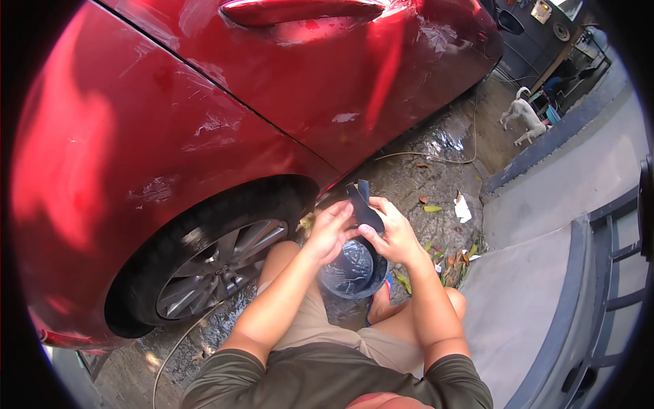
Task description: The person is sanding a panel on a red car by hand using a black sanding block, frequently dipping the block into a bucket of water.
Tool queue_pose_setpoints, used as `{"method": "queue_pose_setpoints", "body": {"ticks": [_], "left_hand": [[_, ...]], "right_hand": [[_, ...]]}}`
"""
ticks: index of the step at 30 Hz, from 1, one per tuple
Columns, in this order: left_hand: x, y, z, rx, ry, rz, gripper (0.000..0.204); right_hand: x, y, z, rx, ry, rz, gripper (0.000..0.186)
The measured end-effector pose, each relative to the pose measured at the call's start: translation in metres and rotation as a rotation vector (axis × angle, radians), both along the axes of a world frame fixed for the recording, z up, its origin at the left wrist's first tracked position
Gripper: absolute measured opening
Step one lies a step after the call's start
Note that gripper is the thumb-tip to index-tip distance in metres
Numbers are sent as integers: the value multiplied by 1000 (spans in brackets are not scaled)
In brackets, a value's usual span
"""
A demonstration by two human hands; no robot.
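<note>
In front of me my left hand (pixel 332 230) and my right hand (pixel 393 232) are raised over a bucket. Between them is a dark, curved strip that looks like sandpaper (pixel 366 211), its upper end split into two tips. My right thumb presses on its lower part, the fingers behind it. The left hand, palm turned up and fingers curled, meets the strip's left edge; where its fingertips end is partly hidden. Below them stands the bucket (pixel 347 273), greyish and holding water. A red car (pixel 272 88) with whitish scuffed patches stands close on the left.
The car's wheel (pixel 218 269) is beside my left arm. A hose (pixel 436 159) runs over the wet ground, with fallen leaves (pixel 432 208) and white scrap (pixel 462 208) nearby. On the right are a grey wall (pixel 558 177) and a metal gate (pixel 616 273). A white dog (pixel 523 116) stands farther off.
</note>
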State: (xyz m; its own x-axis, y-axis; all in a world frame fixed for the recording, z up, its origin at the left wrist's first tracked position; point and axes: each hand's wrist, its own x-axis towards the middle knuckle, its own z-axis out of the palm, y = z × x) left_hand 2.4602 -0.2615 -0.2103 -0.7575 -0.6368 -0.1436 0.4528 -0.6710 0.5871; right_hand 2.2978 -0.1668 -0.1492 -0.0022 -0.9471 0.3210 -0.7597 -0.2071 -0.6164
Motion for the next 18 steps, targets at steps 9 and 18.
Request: {"method": "queue_pose_setpoints", "body": {"ticks": [9,18], "left_hand": [[14,2,-39,-4,-89,35,23],[-3,11,-41,-23,10,-25,18]], "right_hand": [[14,6,-8,-12,166,-74,56],[6,5,-10,124,-502,-443,32]]}}
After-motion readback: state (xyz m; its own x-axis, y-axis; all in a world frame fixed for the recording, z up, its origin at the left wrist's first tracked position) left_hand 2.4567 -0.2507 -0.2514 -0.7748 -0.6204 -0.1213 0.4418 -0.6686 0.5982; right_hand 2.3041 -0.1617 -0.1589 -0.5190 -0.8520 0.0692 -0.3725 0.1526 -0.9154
